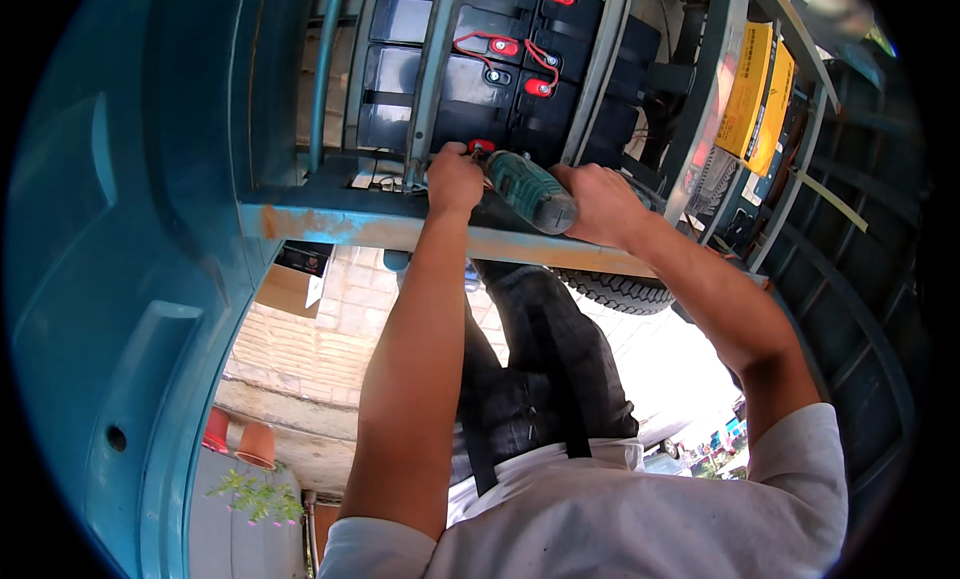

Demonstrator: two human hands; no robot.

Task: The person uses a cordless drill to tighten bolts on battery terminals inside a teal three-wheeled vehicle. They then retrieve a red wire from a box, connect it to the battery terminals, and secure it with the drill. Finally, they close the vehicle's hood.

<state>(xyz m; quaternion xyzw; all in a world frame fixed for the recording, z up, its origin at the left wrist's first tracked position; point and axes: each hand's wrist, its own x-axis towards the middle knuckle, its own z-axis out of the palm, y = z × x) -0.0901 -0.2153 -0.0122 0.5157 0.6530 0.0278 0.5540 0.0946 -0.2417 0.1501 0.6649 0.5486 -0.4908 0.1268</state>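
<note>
My right hand (598, 204) grips a teal and grey power drill (530, 187) whose nose points left toward the nearest black battery (470, 119). My left hand (455, 179) is closed at the drill's tip, beside a red terminal cap (481, 145) on that battery; what its fingers pinch is hidden. Several black batteries with red caps and red cables (500, 45) sit in a blue metal frame (400, 224). Both forearms reach up from the lower edge.
A rusty blue crossbar runs under my hands. A blue vehicle panel (120, 279) fills the left. Yellow boxes (758, 94) stand at upper right. A tyre (615, 291), brick paving (320, 339), clay pots (240, 439) and my dark trousers lie below.
</note>
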